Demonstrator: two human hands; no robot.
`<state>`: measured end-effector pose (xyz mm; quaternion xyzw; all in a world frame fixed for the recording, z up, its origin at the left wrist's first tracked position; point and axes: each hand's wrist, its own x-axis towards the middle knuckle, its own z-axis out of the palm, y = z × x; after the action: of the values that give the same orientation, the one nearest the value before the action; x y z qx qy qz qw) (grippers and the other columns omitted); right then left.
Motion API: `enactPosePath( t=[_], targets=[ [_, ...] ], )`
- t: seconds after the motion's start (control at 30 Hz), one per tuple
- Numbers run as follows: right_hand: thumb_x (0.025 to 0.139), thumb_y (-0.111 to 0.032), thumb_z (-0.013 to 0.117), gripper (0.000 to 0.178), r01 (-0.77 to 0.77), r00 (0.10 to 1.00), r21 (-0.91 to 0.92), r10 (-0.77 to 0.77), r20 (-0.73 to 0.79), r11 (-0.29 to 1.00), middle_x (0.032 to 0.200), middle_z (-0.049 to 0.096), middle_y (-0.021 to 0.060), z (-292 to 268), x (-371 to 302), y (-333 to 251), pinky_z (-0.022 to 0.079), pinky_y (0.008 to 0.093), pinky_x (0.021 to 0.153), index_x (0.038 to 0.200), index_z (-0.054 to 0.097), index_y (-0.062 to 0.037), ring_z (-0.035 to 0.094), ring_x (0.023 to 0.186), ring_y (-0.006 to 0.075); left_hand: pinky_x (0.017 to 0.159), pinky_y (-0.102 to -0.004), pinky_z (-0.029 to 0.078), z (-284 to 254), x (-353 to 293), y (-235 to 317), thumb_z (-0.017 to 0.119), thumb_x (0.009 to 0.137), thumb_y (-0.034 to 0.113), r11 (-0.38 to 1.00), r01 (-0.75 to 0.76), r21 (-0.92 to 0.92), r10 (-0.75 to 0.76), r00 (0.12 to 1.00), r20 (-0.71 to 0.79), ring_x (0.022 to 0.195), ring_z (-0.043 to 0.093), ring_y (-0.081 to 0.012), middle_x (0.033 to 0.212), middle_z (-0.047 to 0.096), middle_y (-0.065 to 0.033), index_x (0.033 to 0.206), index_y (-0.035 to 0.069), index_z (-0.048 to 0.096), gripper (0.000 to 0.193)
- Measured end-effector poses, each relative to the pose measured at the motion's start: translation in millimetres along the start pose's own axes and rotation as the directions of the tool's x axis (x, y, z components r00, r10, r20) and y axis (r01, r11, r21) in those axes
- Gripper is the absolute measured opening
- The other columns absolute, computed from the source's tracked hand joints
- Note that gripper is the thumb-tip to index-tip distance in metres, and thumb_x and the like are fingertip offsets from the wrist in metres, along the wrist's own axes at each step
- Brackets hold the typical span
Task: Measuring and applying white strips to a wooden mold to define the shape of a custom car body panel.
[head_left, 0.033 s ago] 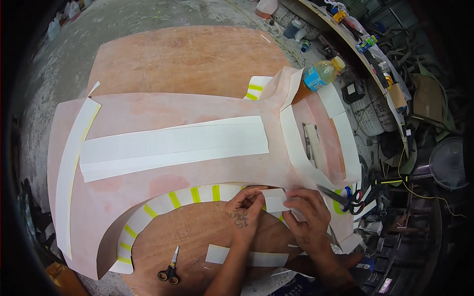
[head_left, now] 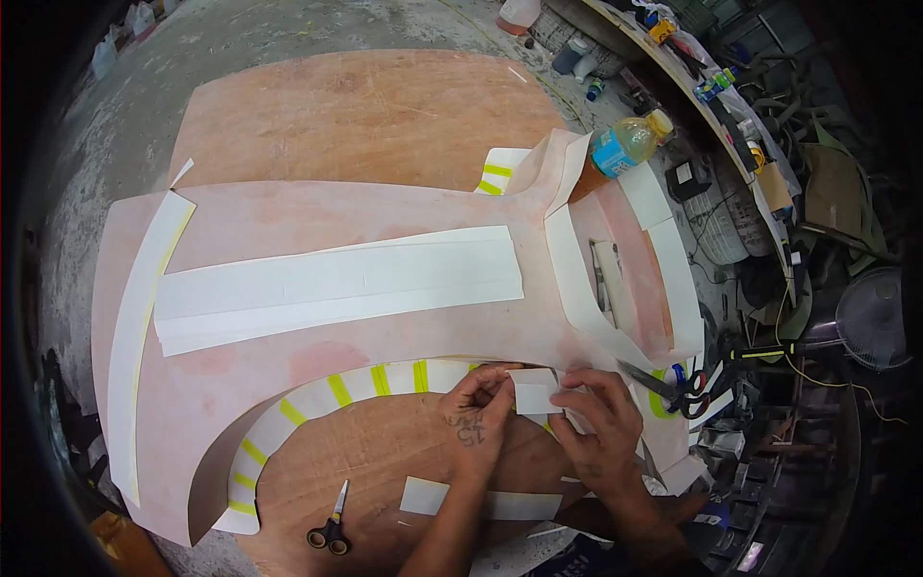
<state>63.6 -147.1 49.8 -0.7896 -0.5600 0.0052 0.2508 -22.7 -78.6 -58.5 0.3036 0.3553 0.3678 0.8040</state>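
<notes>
Between my hands is a small piece of white card [head_left: 535,392], folded or creased across its upper part. My left hand [head_left: 475,418] pinches its left edge between thumb and fingers. At the right edge, the curled fingers and thumb of my right hand [head_left: 604,423] close on the card. Just behind them runs the curved cutout of a large pale pink panel [head_left: 317,361], edged with a white card strip [head_left: 356,388] that carries several yellow tape pieces [head_left: 339,389]. Black-handled scissors [head_left: 330,527] lie to the left of my forearms. A white strip [head_left: 524,505] passes behind my left forearm.
Long white sheets [head_left: 336,288] lie across the panel, with a curved white strip [head_left: 135,356] at its left end. A bottle with amber liquid [head_left: 620,149] stands at the panel's far right. Larger scissors [head_left: 687,394] rest right of my right hand. Brown boards [head_left: 356,115] lie underneath.
</notes>
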Motion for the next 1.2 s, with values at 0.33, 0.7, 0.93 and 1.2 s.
enactPosePath(
  t=[0.33, 0.7, 0.93, 1.2],
  targets=[
    [0.067, -0.003, 0.076, 0.031, 0.011, 1.000, -0.001, -0.011, 0.020, 1.000, 0.100, 0.062, 0.0049, 1, -5, 2, 0.053, 0.0380, 0.081, 0.094, 0.064, -0.0112, 0.062, 0.100, 0.0280, 0.074, -0.0194, 0.048, 6, -5, -1, 0.065, 0.086, -0.005, 0.990, 0.012, -0.140, -0.018, 0.999, -0.047, 0.080, 0.063, -0.0069, 0.089, 0.068, -0.0047, 0.094, -0.003, 0.066, 0.008],
    [0.073, -0.005, 0.075, 0.027, -0.009, 0.999, 0.031, 0.007, 0.052, 0.999, 0.115, 0.063, 0.0083, 0, -4, 0, 0.052, 0.0402, 0.087, 0.097, 0.063, -0.0092, 0.061, 0.107, 0.0309, 0.079, -0.0215, 0.049, 13, -11, -7, 0.065, 0.086, -0.005, 0.972, -0.007, -0.235, -0.015, 0.996, -0.089, 0.085, 0.064, -0.0089, 0.092, 0.068, -0.0064, 0.095, -0.003, 0.065, 0.010],
    [0.074, -0.005, 0.074, 0.026, -0.016, 0.998, 0.029, 0.015, 0.054, 0.999, 0.116, 0.064, 0.0099, -1, -5, 0, 0.052, 0.0398, 0.087, 0.097, 0.063, -0.0080, 0.060, 0.107, 0.0316, 0.080, -0.0217, 0.049, 11, -9, -4, 0.065, 0.086, -0.005, 0.977, 0.006, -0.215, -0.024, 0.997, -0.077, 0.084, 0.065, -0.0099, 0.094, 0.069, -0.0081, 0.097, -0.003, 0.065, 0.011],
    [0.075, -0.006, 0.074, 0.025, -0.033, 0.997, 0.027, 0.031, 0.070, 0.999, 0.120, 0.063, 0.0128, 0, -5, 0, 0.052, 0.0402, 0.087, 0.098, 0.065, -0.0070, 0.060, 0.107, 0.0326, 0.078, -0.0213, 0.049, 11, -10, -1, 0.064, 0.086, -0.005, 0.981, 0.004, -0.195, -0.022, 0.996, -0.090, 0.082, 0.065, -0.0098, 0.093, 0.069, -0.0079, 0.096, -0.003, 0.065, 0.011]
  ],
)
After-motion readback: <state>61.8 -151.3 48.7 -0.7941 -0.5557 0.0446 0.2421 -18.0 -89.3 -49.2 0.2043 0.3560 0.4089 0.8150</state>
